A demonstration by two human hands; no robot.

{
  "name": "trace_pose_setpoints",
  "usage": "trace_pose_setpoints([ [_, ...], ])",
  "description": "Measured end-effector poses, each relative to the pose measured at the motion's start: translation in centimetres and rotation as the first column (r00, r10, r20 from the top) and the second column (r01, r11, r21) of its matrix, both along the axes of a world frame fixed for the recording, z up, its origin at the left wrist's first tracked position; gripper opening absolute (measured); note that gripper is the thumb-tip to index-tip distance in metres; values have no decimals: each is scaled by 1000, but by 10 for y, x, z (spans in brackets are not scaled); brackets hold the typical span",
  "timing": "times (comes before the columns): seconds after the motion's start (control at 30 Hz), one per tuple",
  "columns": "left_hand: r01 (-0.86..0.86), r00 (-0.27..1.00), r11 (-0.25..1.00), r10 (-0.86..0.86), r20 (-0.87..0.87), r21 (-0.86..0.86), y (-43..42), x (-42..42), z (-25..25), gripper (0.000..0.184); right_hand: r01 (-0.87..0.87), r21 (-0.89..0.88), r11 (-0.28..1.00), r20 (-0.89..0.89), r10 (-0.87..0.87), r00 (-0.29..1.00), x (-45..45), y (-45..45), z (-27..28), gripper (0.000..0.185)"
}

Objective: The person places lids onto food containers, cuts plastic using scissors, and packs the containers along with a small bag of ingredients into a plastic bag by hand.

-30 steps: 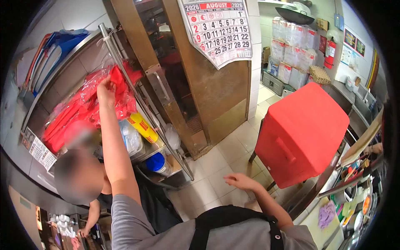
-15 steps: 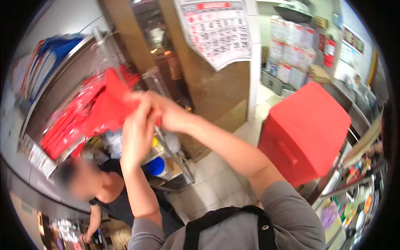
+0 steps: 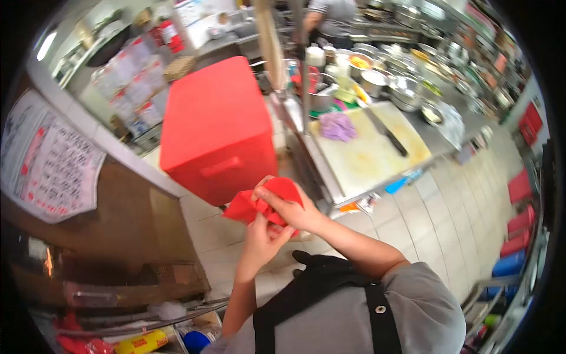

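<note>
In front of my chest is a crumpled red plastic bag point(image 3: 283, 190), with both hands on it. My right hand point(image 3: 290, 210) grips it from above, its thumb across the front. From below, my left hand point(image 3: 260, 241) pinches the bag's lower part, the fingertips partly hidden in the folds. One side of the bag sticks out to the left of my hands. Just beyond it stands a large red cooler box point(image 3: 218, 124) with a moulded handle on its near side.
To the right is a metal counter with a white cutting board point(image 3: 377, 147), bearing a knife point(image 3: 386, 133) and a purple cloth point(image 3: 338, 127). Bowls point(image 3: 405, 91) crowd behind it. A person point(image 3: 333, 20) stands at the back. Lower left is a shelf with a yellow package point(image 3: 141, 342).
My hands have left the shelf of red bags and come down before my body with a red plastic bag. My view has swung right, towards the counter.
</note>
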State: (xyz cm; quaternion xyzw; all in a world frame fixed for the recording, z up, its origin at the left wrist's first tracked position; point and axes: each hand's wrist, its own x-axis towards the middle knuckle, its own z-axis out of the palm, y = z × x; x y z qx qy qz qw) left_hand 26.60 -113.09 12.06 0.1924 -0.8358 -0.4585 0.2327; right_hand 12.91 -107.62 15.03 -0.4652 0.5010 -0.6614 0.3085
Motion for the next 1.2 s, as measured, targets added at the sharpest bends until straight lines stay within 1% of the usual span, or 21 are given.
trace_pose_setpoints([
  [0.03,146,988,989,-145,-58,13,11,-20,-10,34,49,58,997,27,-50,998,-10,28,9,26],
  [0.07,199,978,971,-187,-98,132,27,-40,-16,30,95,105,990,53,-101,993,-22,55,15,27],
  [0.1,251,965,937,-223,-135,242,43,-59,-20,27,183,306,934,23,-199,980,-34,82,15,28],
  [0.13,302,951,889,-257,-170,343,57,-75,-22,24,197,148,969,36,-204,978,-45,102,13,32],
  [0.17,358,934,845,-319,-162,398,67,-89,-23,20,274,102,956,-26,-273,962,-51,123,13,35],
  [0.2,374,926,867,-327,-192,328,79,-101,-19,20,351,54,935,-89,-345,934,-53,143,12,39],
  [0.27,389,905,901,-335,-263,191,106,-123,-14,22,475,-11,880,-301,-456,838,-66,180,1,43],
  [0.3,365,898,929,-337,-283,52,109,-134,-40,24,523,-46,851,-402,-495,770,-73,196,-4,45],
  [0.37,264,963,941,-245,-115,211,138,-152,-10,24,582,172,795,-412,-478,775,-90,235,-11,47],
  [0.4,246,968,950,-230,-100,190,148,-166,-19,25,596,281,752,-412,-467,783,-99,255,-15,48],
  [0.43,227,973,959,-216,-84,170,158,-180,-28,28,557,379,739,-299,-472,829,-107,274,-21,42],
  [0.5,267,951,961,-250,-183,73,184,-214,-45,28,399,493,774,-74,-419,905,-134,312,-50,34],
  [0.53,276,937,961,-262,-231,30,201,-230,-43,29,304,535,788,45,-386,921,-143,331,-58,31],
  [0.57,271,959,962,-267,-95,29,217,-240,-35,27,269,388,882,180,-359,916,-147,346,-61,25],
  [0.67,250,896,967,-253,-364,-57,277,-297,-42,25,355,425,833,148,-450,880,-181,402,-53,21],
  [0.7,268,906,963,-264,-330,-35,291,-314,-51,24,438,366,821,80,-496,864,-198,419,-75,20],
  [0.8,495,839,860,-511,-189,-124,337,-362,-45,24,619,320,718,-74,-632,771,-241,475,-66,19],
  [0.9,610,785,791,-612,-95,-50,399,-410,-61,25,743,268,614,-191,-722,665,-269,536,-58,20],
  [1.0,692,722,717,-683,-111,86,465,-449,-63,27,796,275,539,-188,-782,594,-274,607,-50,18],
  [1.1,856,516,512,-838,-179,70,537,-482,-79,30,826,373,423,-37,-883,469,-256,670,-56,14],
  [1.2,956,252,272,-954,165,110,602,-495,-68,29,840,461,288,266,-947,179,-225,713,-86,16],
])
